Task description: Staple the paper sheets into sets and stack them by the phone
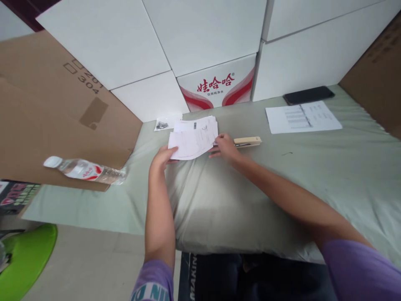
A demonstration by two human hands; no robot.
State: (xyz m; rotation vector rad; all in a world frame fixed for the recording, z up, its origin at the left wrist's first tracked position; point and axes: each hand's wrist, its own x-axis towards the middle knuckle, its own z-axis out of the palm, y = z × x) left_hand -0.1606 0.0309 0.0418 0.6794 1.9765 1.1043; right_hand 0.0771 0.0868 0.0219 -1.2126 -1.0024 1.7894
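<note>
Between both hands a white sheet of paper is held a little above the cloth. My left hand grips its left edge, thumb on top and fingers beneath. My right hand pinches the right edge, with some fingers stretched out below. More printed papers lie just behind the held sheet, which covers part of them. A cream-coloured stapler rests on the cloth right beside my right hand, its left end hidden by that hand.
A small clear bag with dark bits lies behind the papers. To the right are another paper stack and a black phone. A water bottle lies at the left by a cardboard box. White boxes wall the back.
</note>
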